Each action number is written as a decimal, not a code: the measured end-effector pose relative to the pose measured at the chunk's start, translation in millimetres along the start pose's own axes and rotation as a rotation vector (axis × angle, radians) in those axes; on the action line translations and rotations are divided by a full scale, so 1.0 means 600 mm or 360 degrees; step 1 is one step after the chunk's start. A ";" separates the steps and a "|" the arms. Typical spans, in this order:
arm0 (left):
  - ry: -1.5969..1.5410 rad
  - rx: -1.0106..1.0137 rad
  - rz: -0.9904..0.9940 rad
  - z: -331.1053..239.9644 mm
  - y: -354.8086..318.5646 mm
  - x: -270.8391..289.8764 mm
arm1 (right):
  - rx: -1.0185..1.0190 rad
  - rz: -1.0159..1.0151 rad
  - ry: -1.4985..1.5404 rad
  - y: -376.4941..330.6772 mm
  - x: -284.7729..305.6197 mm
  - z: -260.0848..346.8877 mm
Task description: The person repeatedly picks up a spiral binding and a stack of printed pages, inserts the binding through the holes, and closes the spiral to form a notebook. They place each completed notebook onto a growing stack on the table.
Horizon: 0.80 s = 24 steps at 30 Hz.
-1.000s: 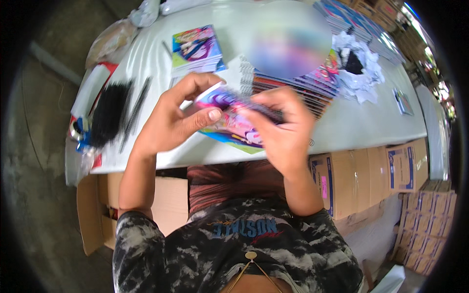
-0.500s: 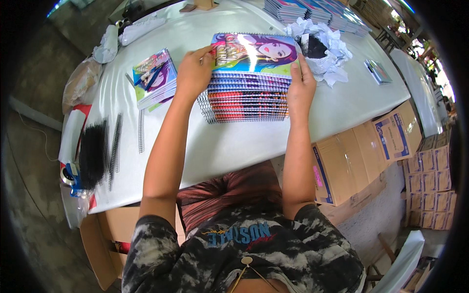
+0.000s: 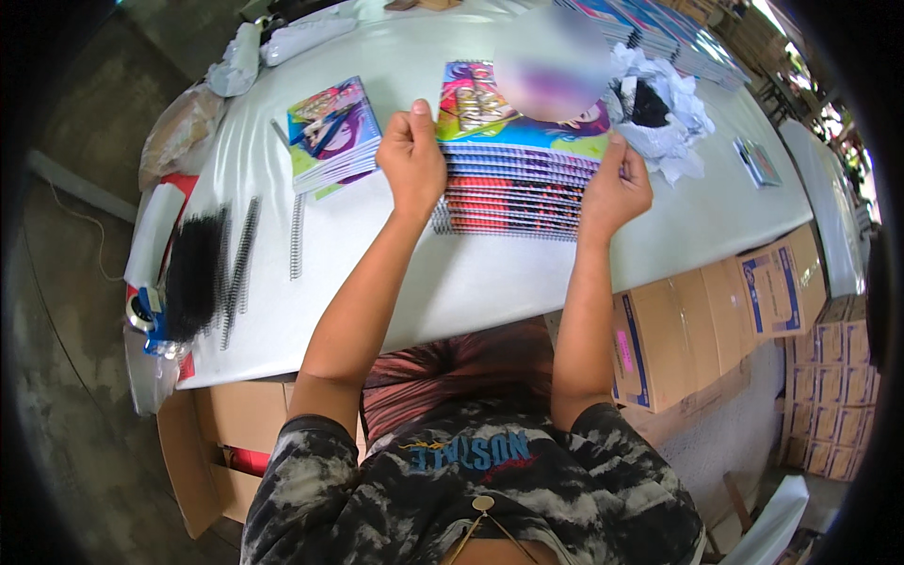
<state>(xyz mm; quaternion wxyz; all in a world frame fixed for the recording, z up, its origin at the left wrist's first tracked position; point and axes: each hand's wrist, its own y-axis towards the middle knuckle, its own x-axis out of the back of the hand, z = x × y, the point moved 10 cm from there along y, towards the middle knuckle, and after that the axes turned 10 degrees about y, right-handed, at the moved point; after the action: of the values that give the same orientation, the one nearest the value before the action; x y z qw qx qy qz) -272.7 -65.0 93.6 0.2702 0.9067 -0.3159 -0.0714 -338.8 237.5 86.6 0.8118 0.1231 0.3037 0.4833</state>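
A fanned stack of spiral notebooks [image 3: 513,193] lies on the table ahead of me, its wire-bound edges stepped toward me. The top notebook [image 3: 471,104] has a bright illustrated cover; a blurred patch hides part of it. My left hand [image 3: 411,160] is closed against the left side of the stack, thumb up and fingers curled. At the opposite side my right hand [image 3: 617,188] is closed on the stack's right edge, its thumb near the top notebook's corner. Left of these stands a smaller pile of notebooks [image 3: 353,155] with a blue-handled tool [image 3: 325,132] on top.
Black wire spirals [image 3: 196,273] lie in a bunch at the left, with loose spirals [image 3: 240,273] beside them. Crumpled white paper [image 3: 686,118] holds something black at the right. Notebook piles [image 3: 659,38] stand at the far right. Cardboard boxes [image 3: 697,330] stand beside the table's near right edge.
My left hand has gone from the top notebook's left corner to the stack's left side, thumb now raised. My right hand's fingers have curled in at the right edge. The view has shifted slightly.
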 end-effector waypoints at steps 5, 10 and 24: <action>0.0540 -0.0132 0.0361 0.003 0.050 0.005 | 0.0143 -0.0027 0.0066 0.008 0.016 -0.009; 0.2140 -0.0880 0.0283 0.130 0.068 0.097 | 0.0086 0.0085 0.0223 -0.003 0.000 -0.004; 0.0629 -0.0451 0.0134 -0.110 0.226 0.252 | 0.0412 0.0687 0.0433 -0.139 -0.062 0.171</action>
<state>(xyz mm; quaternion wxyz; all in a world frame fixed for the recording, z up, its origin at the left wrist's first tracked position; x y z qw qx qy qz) -205.7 -216.6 228.1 0.4540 0.8421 -0.2814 0.0750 -229.7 173.6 140.0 0.6195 0.2215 0.4358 0.6142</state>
